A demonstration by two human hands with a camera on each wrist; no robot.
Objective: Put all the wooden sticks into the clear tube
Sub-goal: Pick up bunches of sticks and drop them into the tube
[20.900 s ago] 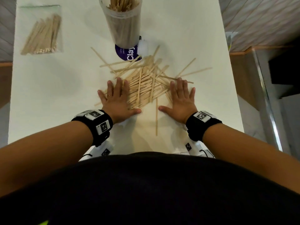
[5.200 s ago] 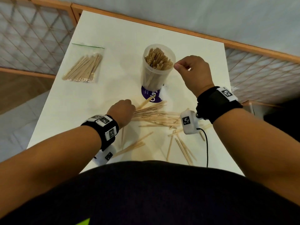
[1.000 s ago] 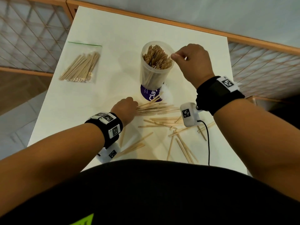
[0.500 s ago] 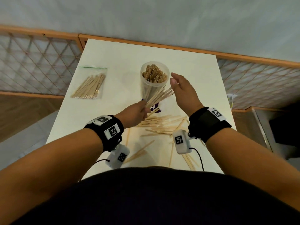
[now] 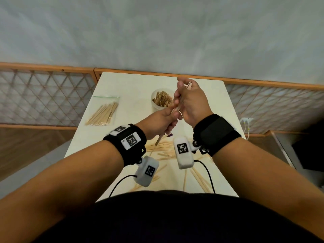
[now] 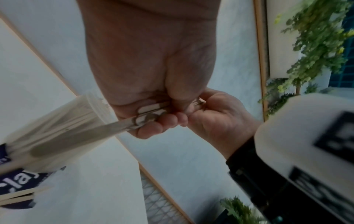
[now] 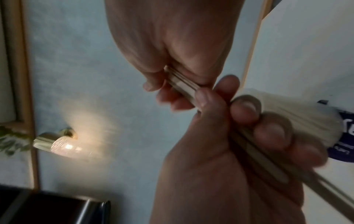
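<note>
A bundle of wooden sticks (image 5: 175, 109) is held tilted in the air, just in front of the clear tube (image 5: 156, 109). My left hand (image 5: 162, 121) grips its lower half, and one stick end (image 5: 159, 139) pokes out below the fist. My right hand (image 5: 191, 100) curls round the upper half, with stick tips (image 5: 189, 84) showing above it. The left wrist view shows my curled fingers (image 6: 162, 121) around the sticks (image 6: 151, 108). The tube stands on the table, packed with upright sticks (image 5: 162, 100). More loose sticks (image 5: 163, 149) lie on the table under my wrists.
A sealed clear bag of sticks (image 5: 103, 113) lies at the table's left side. A few sticks (image 5: 199, 179) lie near the front edge by my body. A purple label (image 6: 21, 180) sits at the tube's base. A lattice railing (image 5: 43, 99) flanks the white table (image 5: 133, 85).
My left hand has lifted the bundle higher. My right hand, flat against the stick ends half a second ago, now curls round the bundle's upper part. The head view has tilted up.
</note>
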